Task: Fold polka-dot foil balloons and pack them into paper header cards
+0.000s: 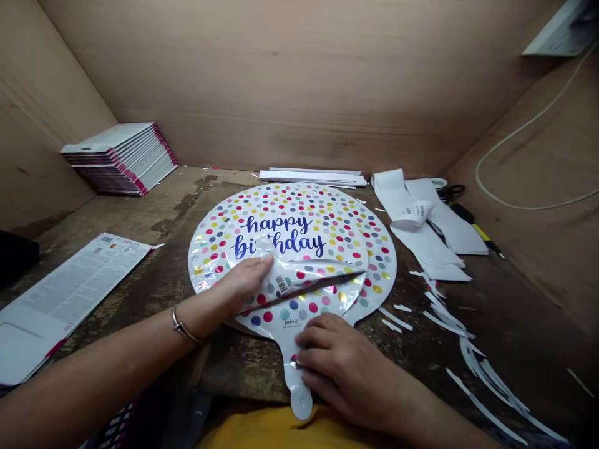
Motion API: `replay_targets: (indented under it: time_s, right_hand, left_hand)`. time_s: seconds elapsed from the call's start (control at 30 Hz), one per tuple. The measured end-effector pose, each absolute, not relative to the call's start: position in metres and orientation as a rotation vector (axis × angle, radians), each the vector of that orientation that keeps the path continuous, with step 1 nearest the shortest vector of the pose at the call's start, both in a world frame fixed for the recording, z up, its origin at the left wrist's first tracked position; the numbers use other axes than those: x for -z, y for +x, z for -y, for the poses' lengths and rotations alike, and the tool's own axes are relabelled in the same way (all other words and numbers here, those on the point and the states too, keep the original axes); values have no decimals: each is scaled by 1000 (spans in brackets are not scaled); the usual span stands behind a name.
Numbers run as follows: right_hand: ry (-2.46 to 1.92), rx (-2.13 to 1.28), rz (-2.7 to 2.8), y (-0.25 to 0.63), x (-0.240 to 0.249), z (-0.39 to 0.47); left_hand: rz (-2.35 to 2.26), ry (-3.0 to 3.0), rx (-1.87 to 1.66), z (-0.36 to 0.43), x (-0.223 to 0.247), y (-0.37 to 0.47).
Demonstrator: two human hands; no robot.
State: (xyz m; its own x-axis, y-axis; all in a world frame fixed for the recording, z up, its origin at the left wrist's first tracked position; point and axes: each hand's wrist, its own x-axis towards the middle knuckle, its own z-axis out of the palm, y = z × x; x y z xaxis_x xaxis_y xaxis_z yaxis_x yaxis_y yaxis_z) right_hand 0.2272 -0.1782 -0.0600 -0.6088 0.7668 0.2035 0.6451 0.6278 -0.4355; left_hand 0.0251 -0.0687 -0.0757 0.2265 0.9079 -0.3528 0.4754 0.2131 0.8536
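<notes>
left hand: fingers flat and together, pressing a folded flap of the foil balloon | right hand: fingers curled, slightly spread, pinning the balloon's neck at the near edge of the worktop | balloon: mid-worktop, atop more balloons | beyond: card stack far-left corner; paper strips right; leaflet left edge

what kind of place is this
Probably a small packing workstation boxed in by plywood walls: flat polka-dot "happy birthday" foil balloons piled on the worn wooden bench, a stack of white pink-edged card packets, and white paper backing strips littering the right side.
</notes>
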Motion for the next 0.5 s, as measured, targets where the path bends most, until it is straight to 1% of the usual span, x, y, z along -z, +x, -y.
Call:
replay_targets:
  time_s: [0.1, 0.17, 0.23, 0.27, 0.33, 0.37, 0.4, 0.43, 0.5]
  right_hand:
    - [-1337, -326, 2272, 243, 54, 147]
    - [-1442, -313, 2301, 244, 51, 117]
    - [-1335, -513, 2490, 236, 51, 89]
    - [-1263, -646, 2538, 229, 51, 79]
    - [-1223, -851, 2500, 215, 52, 65]
    - [-1256, -898, 2440, 211, 52, 60]
    - [-1298, -915, 2381, 209, 51, 56]
    - [-1328, -910, 2341, 209, 48, 52]
    - [-1366, -890, 2236, 218, 38, 39]
  left_hand:
    - [-1390, 1564, -480, 67, 73, 27]
    - [-1374, 1663, -488, 72, 69, 28]
    - [-1272, 1920, -628, 81, 64, 27]
    - [-1175, 2115, -774, 86, 62, 25]
    - [-850, 2535, -1105, 97, 64, 19]
    - [-714, 2692, -1188, 102, 66, 15]
    - [-679, 2796, -1161, 107, 69, 11]
    - [-752, 2861, -1039, 111, 72, 7]
    - [-1098, 2866, -614, 115, 74, -1]
